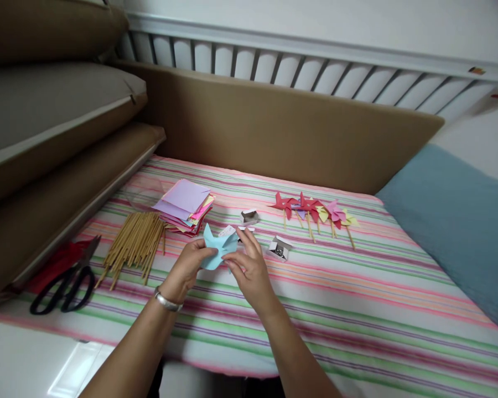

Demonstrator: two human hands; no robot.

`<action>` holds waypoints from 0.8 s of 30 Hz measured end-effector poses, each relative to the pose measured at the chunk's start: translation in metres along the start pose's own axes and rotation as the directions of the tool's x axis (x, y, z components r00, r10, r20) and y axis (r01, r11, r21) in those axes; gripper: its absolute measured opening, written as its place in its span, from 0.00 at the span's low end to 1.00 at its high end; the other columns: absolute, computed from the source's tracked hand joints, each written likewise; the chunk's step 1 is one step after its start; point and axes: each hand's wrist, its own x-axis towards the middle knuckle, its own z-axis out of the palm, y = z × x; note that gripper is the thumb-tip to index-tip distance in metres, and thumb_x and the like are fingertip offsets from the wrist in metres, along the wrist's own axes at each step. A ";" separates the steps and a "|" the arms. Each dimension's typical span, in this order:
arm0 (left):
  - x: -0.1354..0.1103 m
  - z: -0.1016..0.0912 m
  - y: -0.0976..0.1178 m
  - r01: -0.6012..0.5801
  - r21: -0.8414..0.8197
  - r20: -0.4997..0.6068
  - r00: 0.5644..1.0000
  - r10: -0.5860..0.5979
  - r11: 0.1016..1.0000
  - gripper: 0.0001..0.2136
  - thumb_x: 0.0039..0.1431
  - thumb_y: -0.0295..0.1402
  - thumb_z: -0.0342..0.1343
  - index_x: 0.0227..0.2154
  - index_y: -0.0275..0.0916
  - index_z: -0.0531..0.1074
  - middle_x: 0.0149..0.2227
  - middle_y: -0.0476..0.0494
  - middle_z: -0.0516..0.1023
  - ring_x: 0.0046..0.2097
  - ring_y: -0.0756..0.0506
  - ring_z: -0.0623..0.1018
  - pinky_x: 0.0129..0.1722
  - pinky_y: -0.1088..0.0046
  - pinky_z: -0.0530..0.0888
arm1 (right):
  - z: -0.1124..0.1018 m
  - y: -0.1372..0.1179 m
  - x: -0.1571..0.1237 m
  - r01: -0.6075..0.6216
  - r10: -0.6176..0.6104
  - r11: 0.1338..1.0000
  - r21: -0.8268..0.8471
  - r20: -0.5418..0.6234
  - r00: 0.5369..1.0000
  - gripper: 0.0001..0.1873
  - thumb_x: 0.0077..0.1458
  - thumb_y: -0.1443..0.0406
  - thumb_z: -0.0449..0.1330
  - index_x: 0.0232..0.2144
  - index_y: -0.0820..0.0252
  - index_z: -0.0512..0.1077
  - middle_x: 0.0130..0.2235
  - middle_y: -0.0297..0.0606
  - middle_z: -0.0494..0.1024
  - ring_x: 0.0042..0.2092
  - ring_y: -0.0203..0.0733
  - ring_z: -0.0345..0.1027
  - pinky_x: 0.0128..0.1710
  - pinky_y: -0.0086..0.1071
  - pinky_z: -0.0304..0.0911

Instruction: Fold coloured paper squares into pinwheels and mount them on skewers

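A light blue paper pinwheel head (218, 249) is held up over the striped cloth between both hands. My left hand (192, 262) is closed on its left side, with the thumb lying on the paper. At its right side, the thumb and index finger of my right hand (249, 265) pinch the paper near a folded corner, while the other fingers stretch upward. Whether a pin sits in that pinch I cannot make out. Just behind the hands stand small white boxes; one open box (279, 250) on the right has small dark metal pieces inside.
A stack of coloured paper squares (183, 199) and a bundle of wooden sticks (133, 243) lie left. Black-handled scissors (68, 284) rest beside red material (58, 268). Finished pinwheels (309, 207) lie at the back right. Brown cushions (66, 177) border the left, a brown panel (269, 132) the back.
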 end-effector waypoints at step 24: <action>-0.007 0.010 -0.002 -0.109 0.064 0.204 0.974 0.094 0.992 0.10 0.39 0.31 0.64 0.28 0.36 0.78 0.27 0.46 0.79 0.29 0.50 0.73 0.33 0.75 0.66 | 0.004 0.002 0.002 -0.312 0.314 0.949 0.038 -0.041 0.949 0.02 0.47 0.68 0.60 0.25 0.57 0.73 0.58 0.43 0.64 0.62 0.52 0.48 0.58 0.52 0.48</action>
